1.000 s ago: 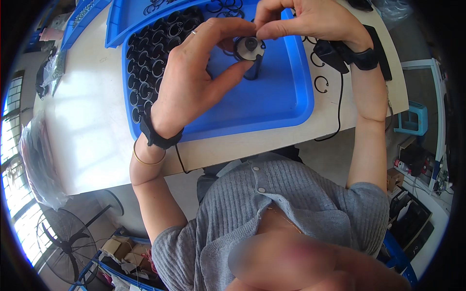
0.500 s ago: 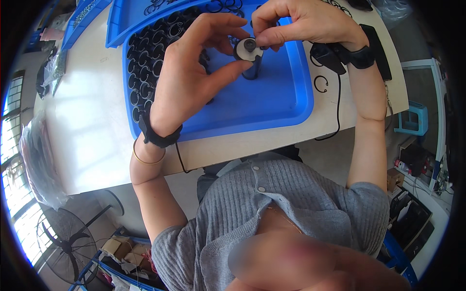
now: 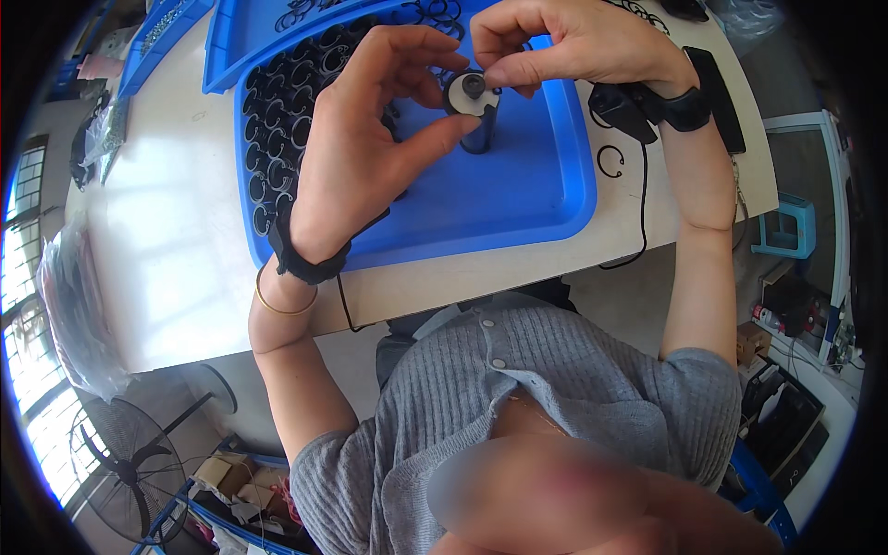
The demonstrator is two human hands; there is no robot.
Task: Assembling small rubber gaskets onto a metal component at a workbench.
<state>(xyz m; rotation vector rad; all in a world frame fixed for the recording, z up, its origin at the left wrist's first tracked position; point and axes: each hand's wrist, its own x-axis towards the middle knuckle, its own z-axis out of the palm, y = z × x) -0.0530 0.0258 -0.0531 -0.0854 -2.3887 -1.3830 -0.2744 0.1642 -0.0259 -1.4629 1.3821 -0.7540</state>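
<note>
A dark cylinder (image 3: 477,141) stands upright over the blue tray (image 3: 416,245), with a pale notched disc (image 3: 459,100) and a small dark round knob (image 3: 474,85) on top. My left hand (image 3: 356,139) curves around its upper end, the thumb against the near side and the fingers at the far left. At the far right of the disc's rim, my right hand (image 3: 578,46) has thumb and forefinger pinched close together. Whatever sits between those fingertips is too small or hidden to name. Black retaining rings (image 3: 277,139) fill the tray's left part in rows.
One loose retaining ring (image 3: 610,161) lies on the pale table (image 3: 166,277) right of the tray. Beside it are a black cable (image 3: 645,213) and a flat black object (image 3: 717,97). Another blue tray (image 3: 268,28) with rings stands behind. Clear plastic bags (image 3: 79,305) hang at the left edge.
My right hand has shifted slightly left. The cylinder has barely moved, and my left hand keeps its place around it.
</note>
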